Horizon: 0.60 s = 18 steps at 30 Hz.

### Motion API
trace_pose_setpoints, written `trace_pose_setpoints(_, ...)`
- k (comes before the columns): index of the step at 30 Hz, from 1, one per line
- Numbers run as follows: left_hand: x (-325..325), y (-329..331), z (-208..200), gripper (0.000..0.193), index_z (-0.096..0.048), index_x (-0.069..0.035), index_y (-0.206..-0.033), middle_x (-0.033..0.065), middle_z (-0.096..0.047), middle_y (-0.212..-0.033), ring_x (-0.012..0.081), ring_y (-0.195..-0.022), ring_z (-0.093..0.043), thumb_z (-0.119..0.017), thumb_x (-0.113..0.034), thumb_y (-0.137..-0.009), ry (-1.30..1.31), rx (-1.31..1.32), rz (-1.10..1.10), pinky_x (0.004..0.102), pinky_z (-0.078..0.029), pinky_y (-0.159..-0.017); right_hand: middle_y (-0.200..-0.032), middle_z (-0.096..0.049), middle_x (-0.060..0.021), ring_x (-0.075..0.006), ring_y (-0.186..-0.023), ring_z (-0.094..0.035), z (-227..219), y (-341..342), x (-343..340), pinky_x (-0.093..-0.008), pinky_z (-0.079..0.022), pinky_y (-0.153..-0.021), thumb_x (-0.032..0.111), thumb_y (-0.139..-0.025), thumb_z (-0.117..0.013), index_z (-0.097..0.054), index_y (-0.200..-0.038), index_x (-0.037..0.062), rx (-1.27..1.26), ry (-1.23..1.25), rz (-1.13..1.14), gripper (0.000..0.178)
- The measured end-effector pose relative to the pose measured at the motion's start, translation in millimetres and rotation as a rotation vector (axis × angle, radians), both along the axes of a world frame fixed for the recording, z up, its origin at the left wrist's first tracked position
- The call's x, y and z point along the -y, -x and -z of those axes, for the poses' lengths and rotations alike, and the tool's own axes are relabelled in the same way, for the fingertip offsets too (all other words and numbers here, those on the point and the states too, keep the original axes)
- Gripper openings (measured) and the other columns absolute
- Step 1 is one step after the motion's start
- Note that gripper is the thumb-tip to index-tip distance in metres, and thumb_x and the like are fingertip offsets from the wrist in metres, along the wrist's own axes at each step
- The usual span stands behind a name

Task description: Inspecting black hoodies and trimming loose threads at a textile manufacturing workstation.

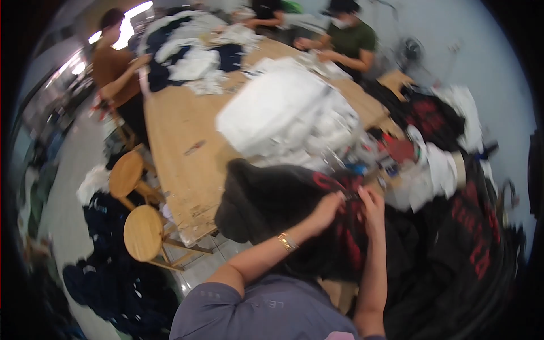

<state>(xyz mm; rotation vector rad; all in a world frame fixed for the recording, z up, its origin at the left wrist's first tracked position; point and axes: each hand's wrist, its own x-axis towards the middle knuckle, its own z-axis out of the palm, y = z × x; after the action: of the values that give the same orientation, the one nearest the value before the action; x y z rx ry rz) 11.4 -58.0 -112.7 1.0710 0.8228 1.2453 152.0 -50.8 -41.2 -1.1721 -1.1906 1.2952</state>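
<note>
A dark garment with red lettering [266, 190] lies over the near end of the table and hangs down in front of me. My left hand [328, 208], a gold watch [287, 242] on its wrist, pinches the cloth close to the red print. Just to its right, my right hand [372, 208] pinches the same garment with bent fingers. A short stretch of fabric runs between the two hands. Their fingertips are a little blurred, and any small item between them cannot be made out.
Behind the garment, a large white bundle [283, 113] rests on the wooden table [170, 130]. Small clutter [362, 161] lies right of it. More dark printed garments [453, 243] are piled at right. Wooden stools [143, 233] stand at left beside dark clothes on the floor. Several people work around the table.
</note>
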Motion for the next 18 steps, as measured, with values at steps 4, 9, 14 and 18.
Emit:
trace_pose_setpoints(4,6,23,-31,0.033,-0.059,-0.006,-0.087,-0.0012,-0.055,-0.076,0.0075,-0.072,-0.051,-0.044,-0.034,-0.098,0.089,-0.074,-0.128,0.0233,-0.041,-0.066,-0.048,-0.036,0.0075,-0.0036,-0.035,-0.033,3,-2,-6,-0.0215,-0.027,-0.034,0.029,-0.09,-0.061,-0.057,-0.08,0.0103,-0.099,0.058,-0.025,0.022)
trace_pose_setpoints(9,0,20,-32,0.036,-0.061,-0.001,-0.085,0.0019,-0.059,-0.072,0.0072,-0.067,-0.052,-0.052,-0.034,-0.095,-0.004,-0.263,-0.08,0.0236,-0.042,-0.062,-0.049,-0.044,0.0053,-0.0046,-0.035,-0.041,7,-3,-3,-0.021,-0.028,-0.035,0.028,-0.09,-0.062,-0.057,-0.08,0.008,-0.035,0.006,-0.003,0.023)
trace_pose_setpoints(14,10,17,-36,0.024,-0.059,-0.002,-0.075,-0.0042,-0.053,-0.065,0.0025,-0.061,-0.045,-0.067,-0.021,-0.087,-0.09,-0.378,-0.282,0.0211,-0.038,-0.054,-0.052,-0.049,0.0042,-0.0036,-0.038,-0.044,12,7,-2,-0.0197,-0.03,-0.035,0.022,-0.084,-0.07,-0.056,-0.076,0.0063,0.182,-0.134,0.031,0.023)
trace_pose_setpoints(18,26,22,-55,0.025,-0.058,-0.002,-0.071,0.0074,-0.056,-0.059,0.0163,-0.052,-0.055,-0.072,-0.022,-0.079,-0.334,-0.741,-0.431,0.0293,-0.044,-0.05,-0.055,-0.049,0.005,-0.0026,-0.041,-0.042,26,-3,-4,-0.0202,-0.029,-0.037,0.02,-0.078,-0.076,-0.057,-0.074,0.0074,0.279,-0.257,0.102,0.023)
